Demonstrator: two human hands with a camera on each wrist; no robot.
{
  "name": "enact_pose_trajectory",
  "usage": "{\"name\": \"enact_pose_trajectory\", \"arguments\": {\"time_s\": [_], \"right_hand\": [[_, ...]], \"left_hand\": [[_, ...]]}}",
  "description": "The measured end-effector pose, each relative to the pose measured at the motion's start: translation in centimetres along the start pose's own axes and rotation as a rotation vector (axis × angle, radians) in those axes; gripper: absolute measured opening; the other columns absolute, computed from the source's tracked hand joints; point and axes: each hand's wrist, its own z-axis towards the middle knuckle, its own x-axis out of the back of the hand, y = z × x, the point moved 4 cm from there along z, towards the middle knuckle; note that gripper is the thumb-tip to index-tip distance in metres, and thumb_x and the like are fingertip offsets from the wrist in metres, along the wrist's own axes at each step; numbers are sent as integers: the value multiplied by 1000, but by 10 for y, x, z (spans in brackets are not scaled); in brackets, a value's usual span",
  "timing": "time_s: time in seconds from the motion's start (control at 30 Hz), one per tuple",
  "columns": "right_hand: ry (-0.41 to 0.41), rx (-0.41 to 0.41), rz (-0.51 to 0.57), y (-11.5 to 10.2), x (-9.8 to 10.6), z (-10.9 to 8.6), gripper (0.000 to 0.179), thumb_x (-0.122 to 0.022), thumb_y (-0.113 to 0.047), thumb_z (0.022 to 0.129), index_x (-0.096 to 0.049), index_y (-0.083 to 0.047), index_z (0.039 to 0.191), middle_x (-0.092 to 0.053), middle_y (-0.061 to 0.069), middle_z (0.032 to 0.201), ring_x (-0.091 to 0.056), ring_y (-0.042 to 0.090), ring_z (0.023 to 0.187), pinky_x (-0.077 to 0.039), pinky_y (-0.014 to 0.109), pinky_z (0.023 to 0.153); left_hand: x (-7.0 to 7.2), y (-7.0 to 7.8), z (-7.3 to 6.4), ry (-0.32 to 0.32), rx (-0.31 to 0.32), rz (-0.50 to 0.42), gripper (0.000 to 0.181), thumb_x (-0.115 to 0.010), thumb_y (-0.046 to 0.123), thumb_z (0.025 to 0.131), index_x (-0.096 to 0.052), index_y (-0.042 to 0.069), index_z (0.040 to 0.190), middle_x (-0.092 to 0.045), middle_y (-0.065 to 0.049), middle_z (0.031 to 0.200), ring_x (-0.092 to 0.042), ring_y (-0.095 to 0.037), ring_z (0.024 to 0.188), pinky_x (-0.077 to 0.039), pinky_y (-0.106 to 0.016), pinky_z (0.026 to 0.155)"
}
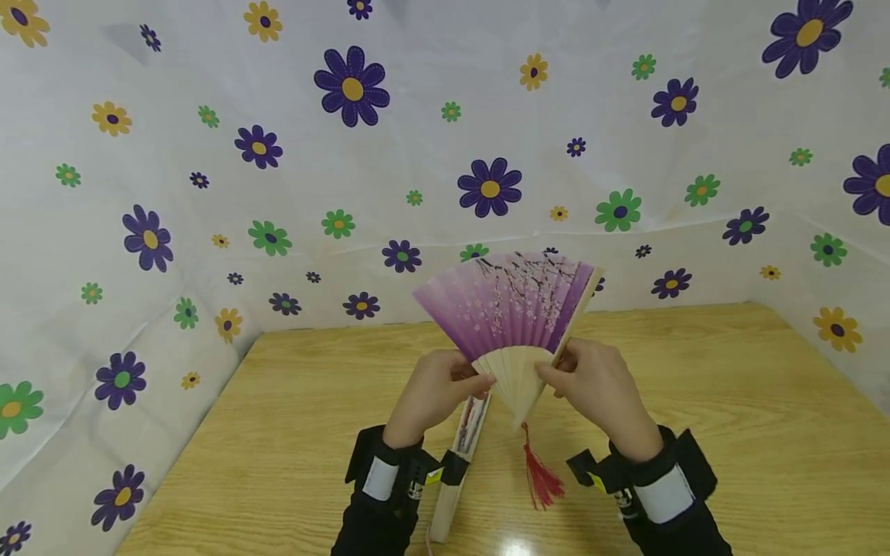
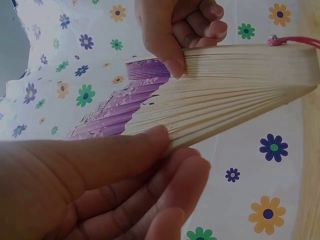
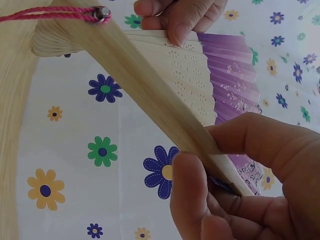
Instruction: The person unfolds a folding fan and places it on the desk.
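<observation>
A purple folding fan (image 1: 518,309) with a blossom print and pale wooden ribs is held up, partly spread, above the table. My left hand (image 1: 438,390) pinches its left edge between thumb and fingers. On the other side, my right hand (image 1: 601,386) grips the thick outer guard stick (image 3: 150,95), thumb and fingers on either side. A red tassel (image 1: 541,475) hangs from the pivot, its cord tied at a metal rivet (image 3: 101,14). In the left wrist view, the ribs (image 2: 235,95) are still bunched together near the right hand and fanned toward the left.
On the wooden table (image 1: 313,432), below my left hand, lies a second, folded fan (image 1: 459,471) with pale wood, partly covered by the left wrist strap. White cloth (image 1: 417,139) printed with purple, green and yellow flowers stands behind and at both sides.
</observation>
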Motion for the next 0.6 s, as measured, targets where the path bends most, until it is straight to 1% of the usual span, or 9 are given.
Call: {"name": "enact_pose_trajectory", "arguments": {"time_s": [0.1, 0.2, 0.3, 0.47, 0.6], "right_hand": [[-5, -19, 13, 0, 0, 0, 24, -67, -15, 89, -67, 4, 75, -71, 15, 62, -61, 20, 50, -32, 26, 39], [-4, -33, 22, 1, 0, 1, 25, -66, -15, 91, -67, 6, 76, -72, 16, 64, -64, 22, 52, -33, 26, 39], [1, -34, 16, 1, 1, 2, 26, -66, -15, 91, -67, 6, 77, -71, 16, 64, -64, 22, 52, -34, 26, 39], [8, -22, -2, 2, 1, 2, 28, -67, -17, 90, -67, 4, 72, -70, 14, 59, -59, 19, 48, -30, 25, 39], [12, -10, 4, 2, 2, 1, 28, -67, -17, 90, -67, 3, 70, -70, 13, 59, -61, 19, 49, -31, 25, 39]], "left_hand": [[0, 0, 0, 1, 9, 2, 17, -67, 10, 91, -72, -5, 85, -74, -17, 74, -68, -21, 67, -60, -41, 64], [2, -1, 1, 5, 7, 5, 18, -66, 10, 92, -73, -5, 86, -74, -17, 75, -69, -21, 67, -60, -42, 66], [4, -1, 1, 14, 10, 0, 18, -66, 10, 92, -73, -5, 85, -74, -17, 74, -69, -21, 66, -60, -43, 66], [5, -2, -1, 14, 1, -15, 19, -65, 10, 92, -73, -5, 85, -75, -18, 74, -69, -22, 66, -60, -43, 67], [5, -1, -1, 20, -13, -22, 22, -64, 10, 94, -73, -5, 82, -74, -18, 73, -70, -24, 67, -60, -44, 68]]}}
